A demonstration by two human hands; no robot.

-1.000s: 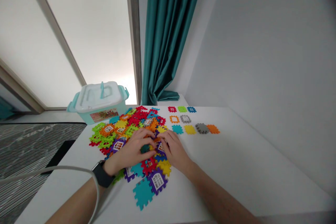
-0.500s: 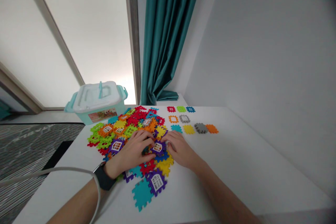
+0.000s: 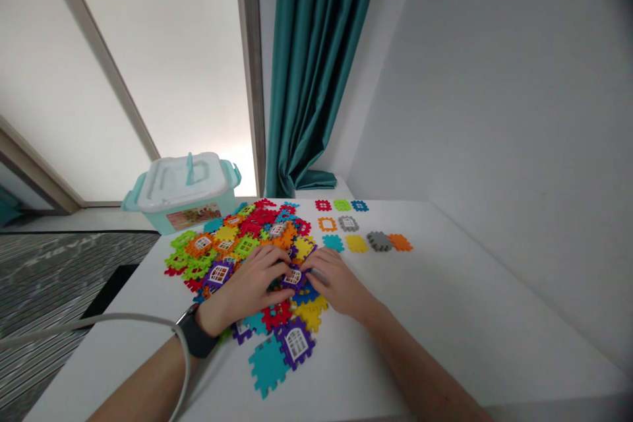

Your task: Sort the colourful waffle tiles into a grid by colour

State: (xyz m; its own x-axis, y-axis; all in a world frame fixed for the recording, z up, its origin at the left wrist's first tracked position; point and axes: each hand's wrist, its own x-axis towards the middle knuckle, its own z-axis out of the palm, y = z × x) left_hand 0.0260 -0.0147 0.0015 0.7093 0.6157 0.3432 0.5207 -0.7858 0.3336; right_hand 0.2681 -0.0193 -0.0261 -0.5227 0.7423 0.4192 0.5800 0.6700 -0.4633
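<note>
Between my hands is a purple interlocking window tile (image 3: 293, 278) with a white window frame set in it. My left hand (image 3: 260, 277), with a dark watch on its wrist, curls around the tile's left side, thumb below and index finger above. My right hand (image 3: 336, 280) grips the tile's right edge between thumb and fingers. Beneath and around them spreads a heap of notched plastic tiles, among them a red tile (image 3: 277, 315), a yellow tile (image 3: 311, 312) and a blue tile (image 3: 305, 294). Nearer to me lie a turquoise tile (image 3: 268, 366) and another purple window tile (image 3: 295, 343).
A lidded turquoise box (image 3: 190, 194) stands at the table's back left. Right of the heap, sorted tiles lie in rows, including a grey tile (image 3: 379, 241) and an orange tile (image 3: 400, 242). A pale cable (image 3: 128, 318) crosses my left forearm.
The purple window tile has tilted and shifted slightly left. My right thumb and fingers have closed in on its right edge; my left hand has barely moved.
</note>
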